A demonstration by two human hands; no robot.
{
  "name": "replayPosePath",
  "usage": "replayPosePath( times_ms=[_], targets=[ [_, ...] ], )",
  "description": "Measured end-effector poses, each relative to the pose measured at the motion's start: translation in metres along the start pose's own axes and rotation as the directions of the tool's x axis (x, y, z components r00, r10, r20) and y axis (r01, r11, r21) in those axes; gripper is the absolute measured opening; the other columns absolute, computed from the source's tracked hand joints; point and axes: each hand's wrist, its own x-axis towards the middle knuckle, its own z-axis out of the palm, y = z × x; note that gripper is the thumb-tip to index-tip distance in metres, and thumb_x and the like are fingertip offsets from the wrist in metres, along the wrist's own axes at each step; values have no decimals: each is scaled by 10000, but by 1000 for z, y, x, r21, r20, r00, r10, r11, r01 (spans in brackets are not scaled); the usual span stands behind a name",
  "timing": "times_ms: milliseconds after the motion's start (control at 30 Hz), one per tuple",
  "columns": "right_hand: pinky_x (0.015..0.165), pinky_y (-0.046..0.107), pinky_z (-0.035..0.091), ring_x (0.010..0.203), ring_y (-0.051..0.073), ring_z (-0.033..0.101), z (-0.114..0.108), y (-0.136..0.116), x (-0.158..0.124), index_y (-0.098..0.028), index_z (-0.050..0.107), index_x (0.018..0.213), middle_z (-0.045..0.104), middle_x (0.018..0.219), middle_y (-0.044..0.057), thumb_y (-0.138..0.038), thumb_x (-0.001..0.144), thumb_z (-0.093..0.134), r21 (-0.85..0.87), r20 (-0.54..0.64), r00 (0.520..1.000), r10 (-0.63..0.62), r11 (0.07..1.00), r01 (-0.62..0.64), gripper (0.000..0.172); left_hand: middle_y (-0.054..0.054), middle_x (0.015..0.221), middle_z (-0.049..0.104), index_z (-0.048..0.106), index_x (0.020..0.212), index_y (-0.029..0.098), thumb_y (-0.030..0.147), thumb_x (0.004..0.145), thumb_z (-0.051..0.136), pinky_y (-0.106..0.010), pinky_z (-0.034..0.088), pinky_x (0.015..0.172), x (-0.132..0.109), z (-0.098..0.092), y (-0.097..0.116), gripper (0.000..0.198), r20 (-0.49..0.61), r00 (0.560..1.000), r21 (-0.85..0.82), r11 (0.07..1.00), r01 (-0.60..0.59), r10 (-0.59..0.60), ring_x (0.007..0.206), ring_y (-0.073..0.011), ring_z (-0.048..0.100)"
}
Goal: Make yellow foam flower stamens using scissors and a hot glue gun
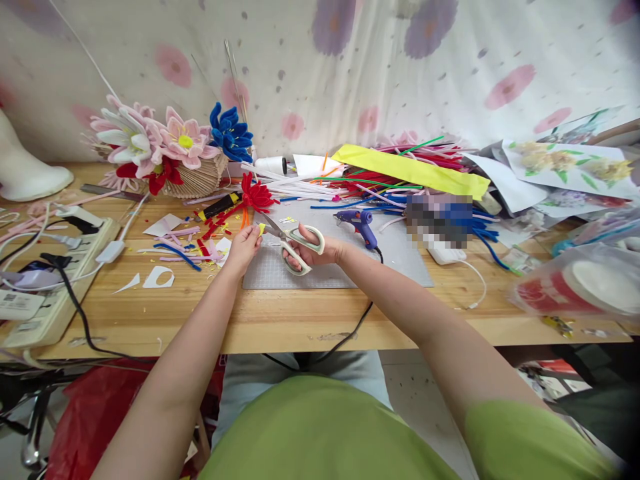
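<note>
My right hand (320,247) grips a pair of scissors (295,240) by its white and grey handles, with the blades toward my left hand. Pinched in my left hand (244,248) is a small yellow piece (262,229), close to the blade tips; whether it is paper or fuzzy stem I cannot tell. Just beyond my hands lies a red pipe-cleaner flower (257,193). Beneath the scissors is a grey cutting mat (320,277). A purple glue gun (360,227) rests on the mat, right of the scissors.
Finished fuzzy flowers (185,141) stand at the back left. Bundled pipe cleaners and a yellow sheet (410,172) lie at the back. A power strip (65,287) with cables sits left; a bagged cup (575,287) stands right. Cut scraps (175,250) litter the wooden table (200,333).
</note>
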Motion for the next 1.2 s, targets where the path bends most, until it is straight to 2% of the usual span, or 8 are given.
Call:
replayPosePath(
  times_ms=[300, 433, 533, 633, 700, 967, 1100, 1200],
  targets=[
    [426, 185, 280, 424, 55, 361, 2, 2, -4, -136, 514, 786, 431, 485, -49, -672, 799, 418, -127, -84, 985, -151, 982, 140, 544, 74, 475, 369, 508, 716, 158, 337, 798, 543, -167, 150, 367, 3, -4, -2, 199, -39, 999, 44, 998, -36, 37, 364, -32, 245],
    [421, 190, 295, 450, 64, 402, 6, -4, -7, -151, 501, 780, 468, 503, -45, -628, 731, 569, -323, -178, 961, -213, 935, 147, 485, 69, 480, 378, 539, 736, 153, 356, 781, 556, -176, 144, 363, -1, -3, -1, 208, -31, 999, 45, 999, -7, 8, 364, -35, 248],
    [448, 198, 345, 494, 71, 459, 10, -6, 3, -164, 476, 751, 536, 574, -31, -520, 635, 712, -483, -369, 869, -329, 867, 123, 443, 66, 482, 382, 561, 759, 154, 380, 769, 565, -181, 155, 365, -3, 4, 3, 226, -9, 1000, 50, 999, -12, 12, 372, -41, 262],
    [485, 204, 382, 537, 73, 489, 13, -7, 19, -176, 450, 779, 550, 633, -41, -418, 538, 791, -491, -584, 683, -439, 861, 134, 483, 60, 485, 392, 566, 758, 157, 389, 769, 564, -184, 172, 373, -5, 12, 6, 232, 25, 999, 72, 997, -24, 22, 383, -46, 279],
    [509, 211, 398, 551, 72, 501, 14, -9, 28, -181, 433, 807, 552, 658, -47, -365, 513, 807, -449, -663, 601, -446, 880, 157, 510, 58, 483, 406, 565, 769, 161, 371, 777, 559, -183, 190, 384, -5, 17, 7, 210, 27, 999, 87, 996, -21, 18, 391, -49, 298],
    [493, 223, 387, 511, 81, 499, 18, -16, 41, -175, 438, 797, 504, 577, -70, -245, 580, 769, -398, -747, 544, -383, 913, 96, 402, 77, 448, 432, 525, 910, 175, 244, 801, 537, -163, 260, 417, -4, 23, 9, 130, 21, 1000, 83, 996, 11, -13, 402, -60, 389],
    [485, 224, 373, 502, 80, 486, 20, -17, 39, -176, 443, 780, 511, 574, -63, -199, 592, 749, -392, -758, 526, -385, 914, 103, 359, 49, 503, 524, 536, 947, 171, 320, 810, 555, -162, 260, 374, -7, 21, 11, 203, 21, 999, 93, 995, 46, -48, 376, -58, 413],
    [484, 227, 368, 488, 75, 473, 20, -19, 37, -180, 438, 767, 511, 577, -62, -183, 592, 742, -361, -773, 501, -389, 919, 156, 351, -7, 647, 624, 548, 954, 160, 395, 790, 591, -170, 327, 371, -11, 18, 13, 290, 25, 989, 6, 989, 149, -149, 423, -70, 507]
  ],
)
